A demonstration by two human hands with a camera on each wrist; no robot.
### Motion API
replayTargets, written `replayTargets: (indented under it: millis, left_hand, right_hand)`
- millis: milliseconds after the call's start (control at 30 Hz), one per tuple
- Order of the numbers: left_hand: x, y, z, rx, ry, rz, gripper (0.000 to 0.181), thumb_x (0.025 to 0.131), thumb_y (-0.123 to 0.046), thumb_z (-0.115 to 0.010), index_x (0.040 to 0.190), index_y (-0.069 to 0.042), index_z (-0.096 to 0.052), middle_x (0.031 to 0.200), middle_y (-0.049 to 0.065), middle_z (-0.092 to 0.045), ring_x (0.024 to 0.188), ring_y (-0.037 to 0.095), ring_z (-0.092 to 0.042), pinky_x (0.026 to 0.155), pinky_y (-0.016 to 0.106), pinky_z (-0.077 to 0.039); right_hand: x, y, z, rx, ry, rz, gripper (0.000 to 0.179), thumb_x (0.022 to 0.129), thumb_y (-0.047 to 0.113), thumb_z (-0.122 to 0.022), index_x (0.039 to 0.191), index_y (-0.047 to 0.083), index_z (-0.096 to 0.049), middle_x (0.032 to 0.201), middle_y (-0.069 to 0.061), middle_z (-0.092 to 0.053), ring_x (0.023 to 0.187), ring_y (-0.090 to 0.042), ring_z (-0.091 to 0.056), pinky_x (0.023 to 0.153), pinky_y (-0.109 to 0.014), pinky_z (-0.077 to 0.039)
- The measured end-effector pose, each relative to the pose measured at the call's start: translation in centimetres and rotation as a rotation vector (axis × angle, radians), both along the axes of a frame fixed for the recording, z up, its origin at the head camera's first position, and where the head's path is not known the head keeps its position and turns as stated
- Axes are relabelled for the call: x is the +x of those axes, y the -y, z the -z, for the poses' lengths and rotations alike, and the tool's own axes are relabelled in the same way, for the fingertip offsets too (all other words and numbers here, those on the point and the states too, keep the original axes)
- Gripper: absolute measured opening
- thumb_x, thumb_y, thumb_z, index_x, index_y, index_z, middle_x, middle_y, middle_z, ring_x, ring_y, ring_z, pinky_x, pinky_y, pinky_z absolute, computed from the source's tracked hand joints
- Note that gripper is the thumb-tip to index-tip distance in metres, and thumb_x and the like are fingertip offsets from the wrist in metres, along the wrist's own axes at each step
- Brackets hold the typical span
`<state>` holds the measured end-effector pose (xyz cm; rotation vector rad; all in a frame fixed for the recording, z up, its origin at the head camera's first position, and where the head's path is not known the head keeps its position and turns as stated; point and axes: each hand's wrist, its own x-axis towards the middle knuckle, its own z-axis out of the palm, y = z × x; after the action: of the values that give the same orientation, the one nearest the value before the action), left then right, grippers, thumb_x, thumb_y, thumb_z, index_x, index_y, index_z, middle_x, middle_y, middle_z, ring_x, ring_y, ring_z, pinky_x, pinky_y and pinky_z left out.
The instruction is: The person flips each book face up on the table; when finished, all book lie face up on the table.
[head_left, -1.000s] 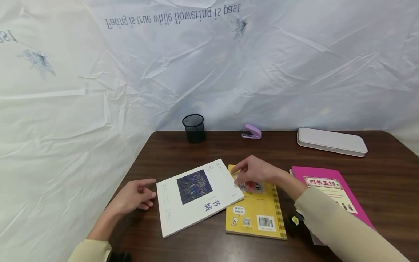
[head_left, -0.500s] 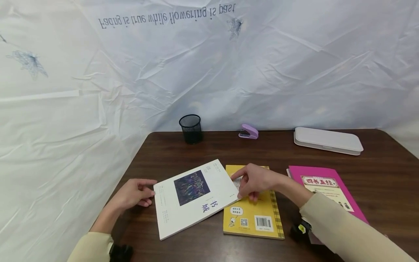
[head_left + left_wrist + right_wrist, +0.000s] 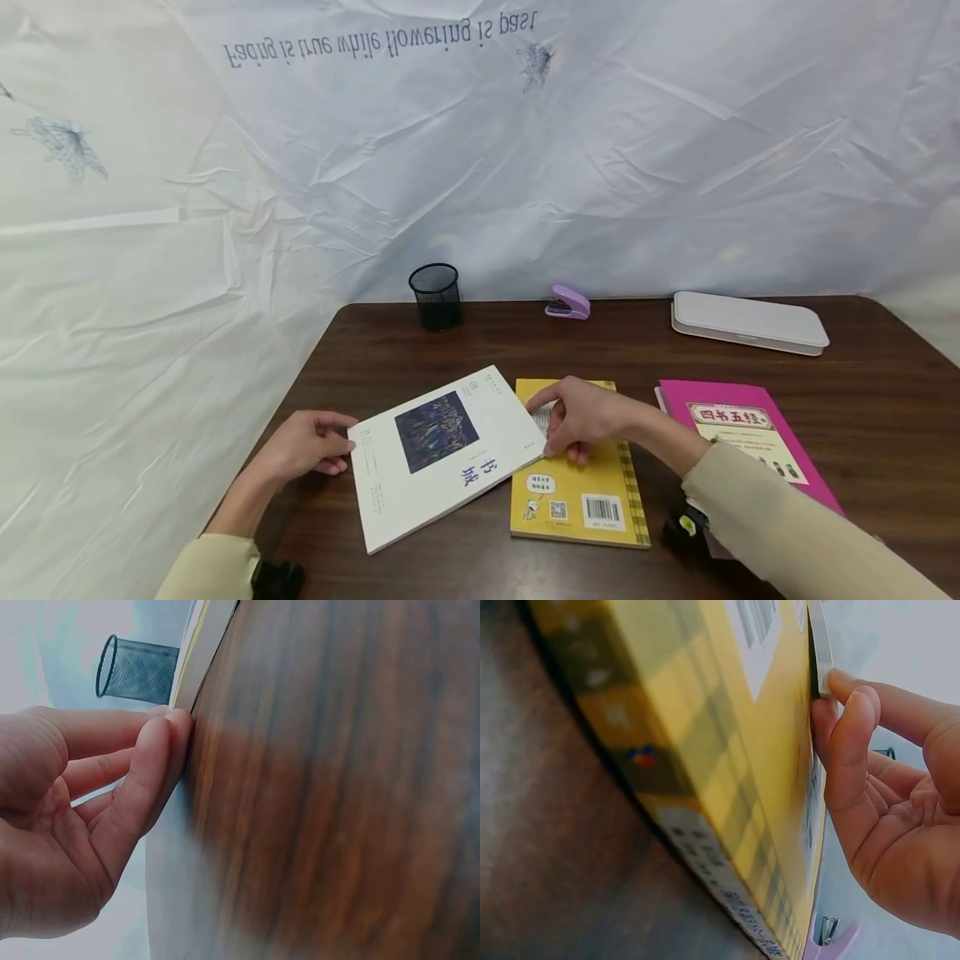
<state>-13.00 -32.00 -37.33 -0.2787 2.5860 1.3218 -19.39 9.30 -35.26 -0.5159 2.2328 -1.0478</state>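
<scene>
A white book [image 3: 442,508] with a dark picture and blue characters lies slanted, its right corner overlapping a yellow book [image 3: 562,492]. At the white book's left edge, my left hand [image 3: 303,446] grips it with the fingertips; the left wrist view shows the thumb and fingers meeting at the edge of the book [image 3: 201,664]. My right hand [image 3: 588,417] holds the right edge between thumb and fingers, above the yellow book. In the right wrist view, these fingertips meet the white book's edge [image 3: 821,652] next to the yellow cover [image 3: 742,750].
A pink book [image 3: 723,396] lies to the right, partly under the right sleeve [image 3: 780,508]. Along the back of the dark wooden table [image 3: 360,350] stand a black mesh pen cup [image 3: 437,300], a purple stapler [image 3: 570,302] and a white case [image 3: 750,321]. A pale curtain hangs behind.
My right hand has come down to the white book's right edge, and my left fingers have closed in on its left edge. The book has shifted only slightly. The head view has turned a little.
</scene>
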Motion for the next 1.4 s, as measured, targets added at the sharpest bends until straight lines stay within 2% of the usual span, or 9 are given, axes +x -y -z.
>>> replayTargets:
  millis: [267, 400, 600, 900, 1200, 1400]
  left_hand:
    - [0.7, 0.3, 0.1, -0.028, -0.008, -0.02, 0.041, 0.092, 0.003, -0.077, 0.129, 0.012, -0.064, 0.078, 0.012, -0.07, 0.063, 0.018, -0.069, 0.06, 0.034, -0.064]
    - [1.3, 0.5, -0.1, -0.02, -0.014, -0.008, 0.039, 0.09, 0.004, -0.076, 0.127, 0.013, -0.064, 0.076, 0.01, -0.07, 0.063, 0.018, -0.069, 0.06, 0.034, -0.064]
    - [2.1, 0.9, -0.4, 0.017, -0.028, 0.023, 0.039, 0.088, 0.006, -0.075, 0.124, 0.015, -0.064, 0.073, 0.009, -0.07, 0.064, 0.018, -0.07, 0.06, 0.034, -0.064]
    - [3.0, 1.3, -0.3, 0.027, -0.033, 0.013, 0.038, 0.088, 0.006, -0.076, 0.123, 0.015, -0.065, 0.075, 0.009, -0.072, 0.065, 0.019, -0.072, 0.06, 0.033, -0.064]
    - [3.7, 2.2, -0.1, 0.094, -0.047, 0.097, 0.044, 0.088, 0.007, -0.075, 0.127, 0.019, -0.059, 0.076, 0.007, -0.07, 0.066, 0.016, -0.071, 0.061, 0.031, -0.064]
    - [3.9, 2.6, 0.3, 0.136, -0.059, 0.122, 0.047, 0.088, 0.009, -0.075, 0.129, 0.021, -0.055, 0.078, 0.008, -0.069, 0.067, 0.015, -0.07, 0.062, 0.029, -0.064]
  right_hand:
    - [-0.9, 0.8, 0.0, 0.036, -0.006, 0.015, 0.062, 0.084, 0.009, -0.089, 0.142, 0.013, -0.066, 0.071, -0.01, -0.066, 0.048, -0.016, -0.057, 0.05, -0.021, -0.053]
    - [-1.4, 1.2, 0.0, 0.045, -0.029, 0.013, 0.058, 0.085, 0.008, -0.087, 0.139, 0.013, -0.068, 0.069, -0.009, -0.065, 0.049, -0.015, -0.058, 0.051, -0.023, -0.054]
    - [-2.3, 1.6, -0.1, 0.004, -0.027, -0.012, 0.055, 0.087, 0.001, -0.083, 0.139, 0.006, -0.067, 0.068, -0.01, -0.068, 0.051, -0.015, -0.06, 0.054, -0.029, -0.058]
    - [-3.0, 2.0, 0.4, -0.03, -0.065, 0.004, 0.044, 0.088, 0.002, -0.082, 0.131, 0.003, -0.072, 0.071, -0.01, -0.07, 0.052, -0.014, -0.06, 0.055, -0.028, -0.059]
    - [-3.3, 2.2, 0.8, -0.061, -0.081, 0.011, 0.037, 0.089, 0.004, -0.082, 0.125, 0.002, -0.075, 0.076, -0.01, -0.07, 0.053, -0.014, -0.06, 0.056, -0.028, -0.059]
    - [-3.5, 2.2, 1.0, -0.053, -0.088, 0.01, 0.034, 0.09, 0.005, -0.081, 0.124, 0.004, -0.076, 0.074, -0.009, -0.068, 0.052, -0.013, -0.058, 0.054, -0.025, -0.057]
